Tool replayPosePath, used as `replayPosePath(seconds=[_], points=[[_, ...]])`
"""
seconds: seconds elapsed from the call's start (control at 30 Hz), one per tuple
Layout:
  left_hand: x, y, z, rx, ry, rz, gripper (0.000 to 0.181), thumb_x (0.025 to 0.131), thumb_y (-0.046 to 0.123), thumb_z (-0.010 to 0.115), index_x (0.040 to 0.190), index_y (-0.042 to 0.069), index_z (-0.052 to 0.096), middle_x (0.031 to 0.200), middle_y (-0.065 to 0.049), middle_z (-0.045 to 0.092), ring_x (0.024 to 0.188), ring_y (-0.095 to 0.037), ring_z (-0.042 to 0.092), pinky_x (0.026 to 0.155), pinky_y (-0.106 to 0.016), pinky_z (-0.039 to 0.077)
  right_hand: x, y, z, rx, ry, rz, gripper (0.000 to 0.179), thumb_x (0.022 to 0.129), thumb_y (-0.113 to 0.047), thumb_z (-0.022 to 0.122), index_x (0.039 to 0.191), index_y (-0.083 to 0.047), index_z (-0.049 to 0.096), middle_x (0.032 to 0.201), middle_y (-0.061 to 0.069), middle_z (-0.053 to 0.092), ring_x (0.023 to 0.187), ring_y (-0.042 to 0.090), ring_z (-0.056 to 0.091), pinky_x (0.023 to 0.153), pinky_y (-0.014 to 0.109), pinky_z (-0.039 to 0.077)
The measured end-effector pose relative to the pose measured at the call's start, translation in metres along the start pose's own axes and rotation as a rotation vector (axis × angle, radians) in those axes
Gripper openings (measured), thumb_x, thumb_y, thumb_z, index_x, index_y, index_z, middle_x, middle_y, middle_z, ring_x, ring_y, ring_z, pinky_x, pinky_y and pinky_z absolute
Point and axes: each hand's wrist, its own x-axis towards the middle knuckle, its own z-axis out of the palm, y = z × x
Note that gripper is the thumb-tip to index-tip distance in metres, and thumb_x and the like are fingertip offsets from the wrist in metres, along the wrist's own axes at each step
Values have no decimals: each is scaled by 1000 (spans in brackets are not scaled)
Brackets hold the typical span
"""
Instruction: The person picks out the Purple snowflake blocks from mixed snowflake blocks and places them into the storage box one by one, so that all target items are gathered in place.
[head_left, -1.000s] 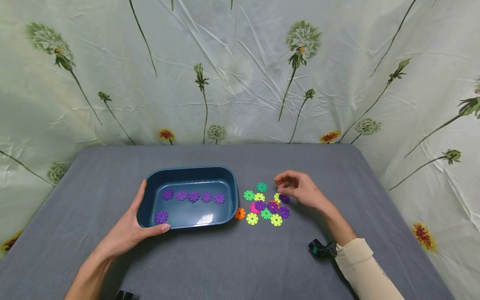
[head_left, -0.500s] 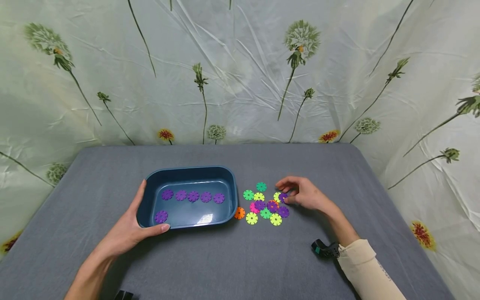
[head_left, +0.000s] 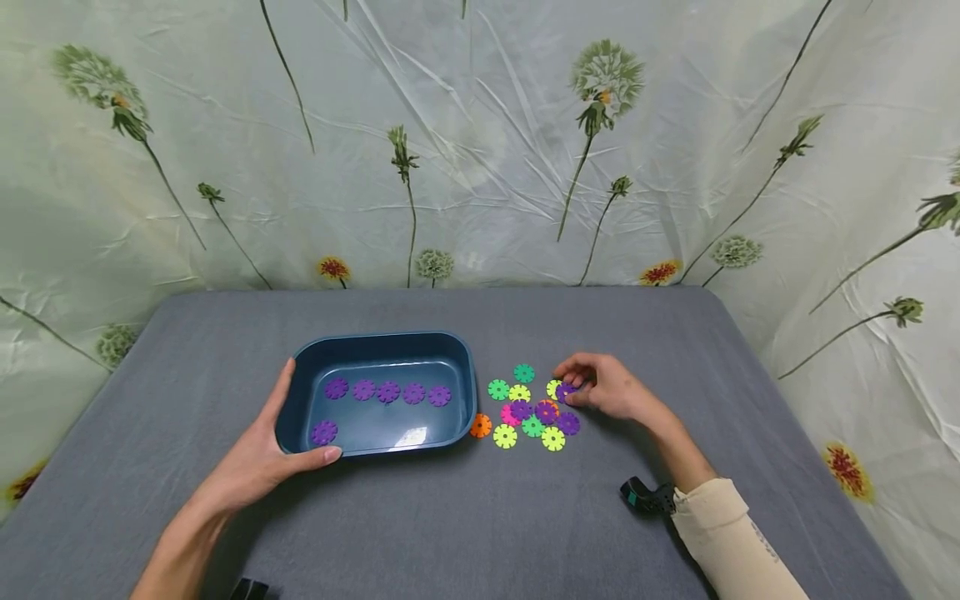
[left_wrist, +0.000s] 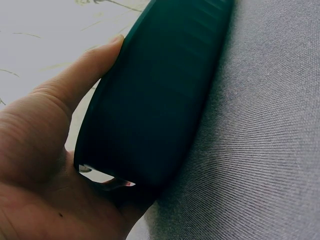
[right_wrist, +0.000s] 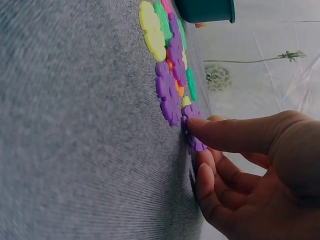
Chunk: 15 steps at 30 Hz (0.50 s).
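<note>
By the left hand [head_left: 258,454], the left end of a dark-blue rounded rectangular plastic tray [head_left: 382,347] is gripped. Six purple notched plastic discs [head_left: 388,392] are contained in it. To its right, multicoloured notched discs [head_left: 532,427] are scattered on the grey cloth-covered tabletop [head_left: 450,525]; at their right edge, a purple notched disc [head_left: 564,394] is pinched by the right hand [head_left: 611,387].

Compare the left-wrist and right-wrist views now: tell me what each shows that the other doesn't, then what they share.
Only the left-wrist view shows the left hand, its thumb up at the rim of the tray.

Only the right-wrist view shows the right hand, its thumb against a purple disc, and other loose discs, including yellow discs and green discs.

Both show part of the tray's outside, the gray cloth and the pale patterned backdrop.
</note>
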Motion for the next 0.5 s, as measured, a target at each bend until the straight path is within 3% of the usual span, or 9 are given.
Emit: replayPosePath(seconds=[0.33, 0.5], points=[[-1, 1, 0, 3, -9, -16, 134, 84, 37, 86, 161, 45, -23, 176, -18, -13, 156, -61, 6, 109, -86, 21, -1, -2, -3, 49, -22, -35, 20, 92, 2, 74, 112, 4, 72, 92, 15, 69, 80, 11, 62, 70, 22, 53], [-1, 0, -1, 13, -3, -22, 134, 84, 38, 86, 161, 46, -23, 176, -17, -12, 156, -61, 7, 108, -86, 21, 2, -9, -2, 34, 9, -54, 20, 95, -5, 75, 113, 1, 73, 95, 14, 71, 82, 11, 65, 70, 22, 54]])
